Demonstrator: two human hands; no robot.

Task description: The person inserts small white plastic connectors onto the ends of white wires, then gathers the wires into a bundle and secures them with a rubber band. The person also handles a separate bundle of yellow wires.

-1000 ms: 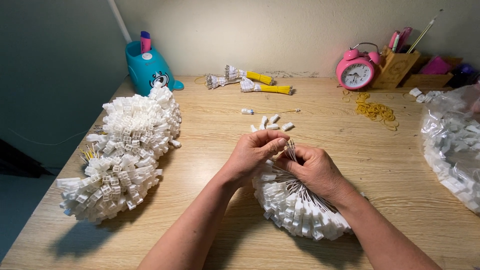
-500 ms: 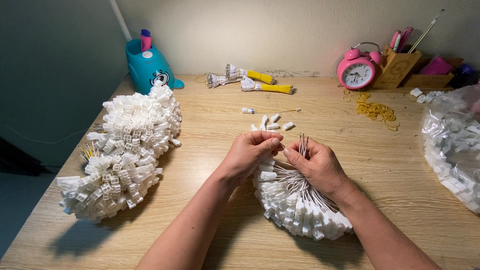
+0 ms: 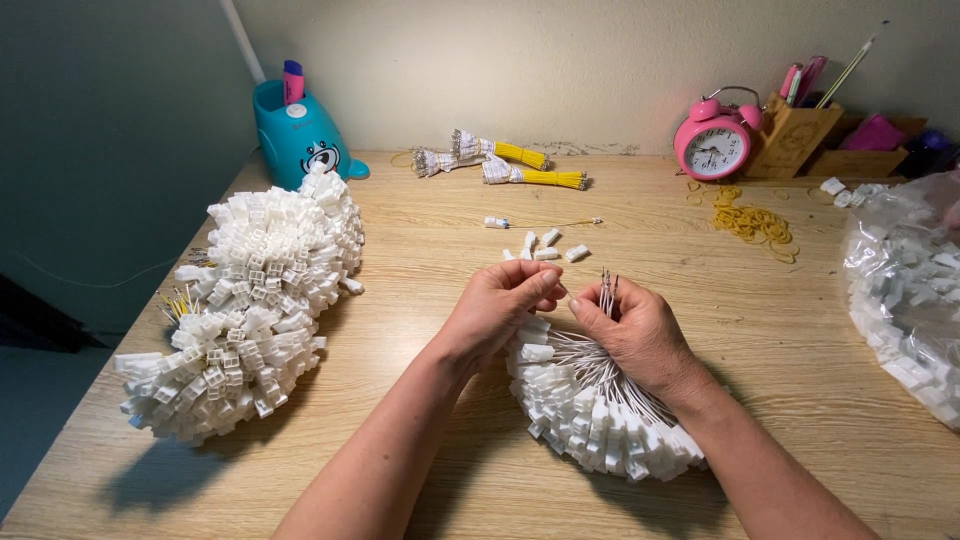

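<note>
Head view: hands (image 3: pixel 570 320) apparently pinch wires (image 3: pixel 607 290).

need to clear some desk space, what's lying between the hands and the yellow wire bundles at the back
In the head view, a few loose white connectors and one single wire lie on the wooden desk between the hands and the yellow wire bundles.

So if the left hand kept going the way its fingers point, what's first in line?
Probably the right hand: the left hand points across at it, fingertips nearly meeting beside the upright wire ends. Depth is hard to judge.
</note>
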